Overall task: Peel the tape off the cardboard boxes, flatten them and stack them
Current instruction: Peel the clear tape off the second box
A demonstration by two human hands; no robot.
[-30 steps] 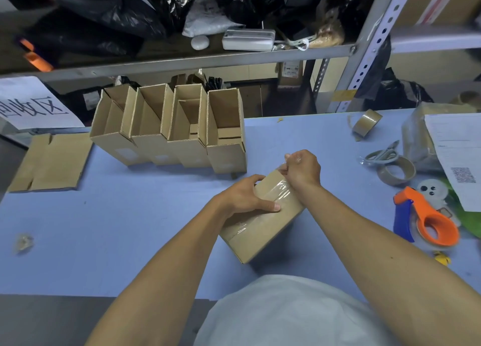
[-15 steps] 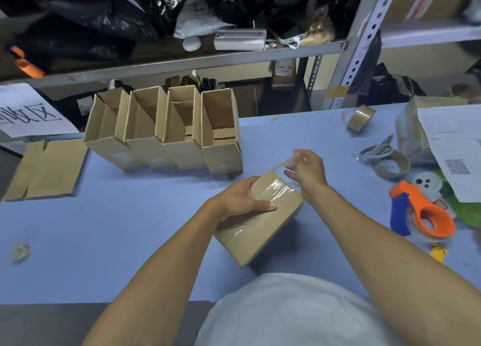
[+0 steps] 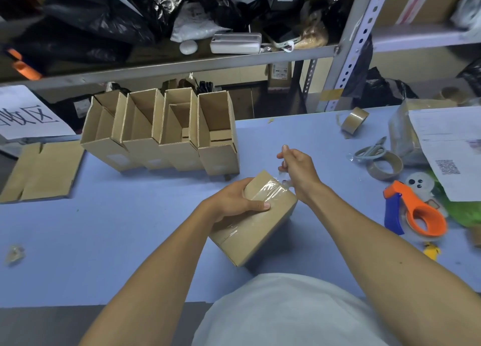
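A small closed cardboard box [image 3: 256, 229] lies tilted on the blue table [image 3: 104, 236] in front of me. My left hand [image 3: 234, 201] grips its far left end from above. Clear tape [image 3: 270, 189] runs along the box top, and its far end is lifted off the cardboard. My right hand [image 3: 296, 167] pinches that lifted end, held above and beyond the box's far right corner. Several open boxes [image 3: 161, 134] stand in a row behind. A flattened box [image 3: 41, 171] lies at the far left.
An orange and blue tape dispenser [image 3: 413, 210] sits at the right, with tape rolls [image 3: 385, 164], scissors [image 3: 371, 151] and papers [image 3: 453, 147] beyond it. A crumpled tape scrap [image 3: 15, 253] lies at the left. A cluttered metal shelf [image 3: 182, 64] runs along the back.
My right hand has risen from the box's far corner, pulling the clear tape end up and away. My left hand keeps its hold on the box.
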